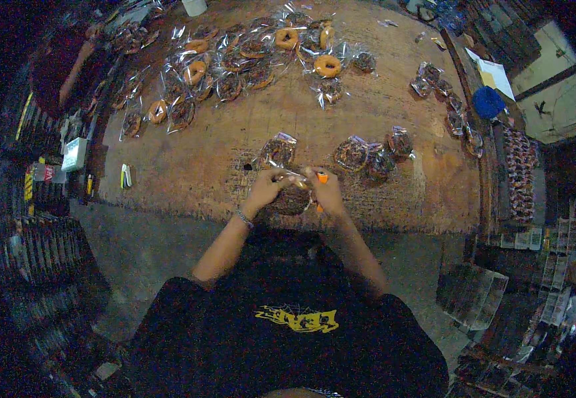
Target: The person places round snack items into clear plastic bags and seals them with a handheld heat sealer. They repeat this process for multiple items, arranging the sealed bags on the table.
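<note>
Both hands are at the near edge of the wooden table. My left hand [263, 191] pinches the gathered top of a clear plastic bag holding a dark-topped doughnut [290, 202]. At the same bag top are the fingers of my right hand [329, 194], which also holds an orange object [322, 177]. Most of that object is hidden in the palm, so its kind is unclear. Just beyond the hands lies a wrapped chocolate-coloured doughnut [278, 153]. To the right sit more wrapped doughnuts [351, 155], close together.
Many bagged doughnuts [228, 88] spread over the far left of the wooden table [193, 164]. Wrapped pieces [454, 122] line its right side. A small stapler-like object [126, 176] lies near the left edge. Another person's arm [76, 72] shows at the far left.
</note>
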A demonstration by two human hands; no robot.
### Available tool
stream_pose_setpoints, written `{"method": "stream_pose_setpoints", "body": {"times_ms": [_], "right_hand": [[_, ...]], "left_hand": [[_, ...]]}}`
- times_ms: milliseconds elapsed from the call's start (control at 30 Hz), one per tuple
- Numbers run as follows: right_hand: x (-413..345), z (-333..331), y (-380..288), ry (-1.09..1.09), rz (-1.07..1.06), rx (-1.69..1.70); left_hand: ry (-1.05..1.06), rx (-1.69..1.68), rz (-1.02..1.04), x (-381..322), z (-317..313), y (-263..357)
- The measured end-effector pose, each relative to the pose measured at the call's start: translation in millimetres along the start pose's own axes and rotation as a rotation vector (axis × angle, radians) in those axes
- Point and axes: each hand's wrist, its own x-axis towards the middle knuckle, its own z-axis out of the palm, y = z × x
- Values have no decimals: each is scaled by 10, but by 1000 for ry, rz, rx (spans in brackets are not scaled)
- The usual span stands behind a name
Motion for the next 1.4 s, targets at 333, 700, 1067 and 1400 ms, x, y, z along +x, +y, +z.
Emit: {"method": "stream_pose_setpoints", "body": {"times_ms": [333, 700, 1067, 1400], "right_hand": [[-93, 130, 764, -57, -257, -631], [-114, 154, 923, -10, -440, -665], [27, 70, 505, 94, -107, -279], [-75, -203, -323, -76, -133, 69]], "left_hand": [[-22, -507, -213, 74, -267, -383], [-81, -561, -174, 344, -411, -156], [-140, -534, -141, 350, -407, -147], [-132, -225, 154, 36, 52, 149]]}}
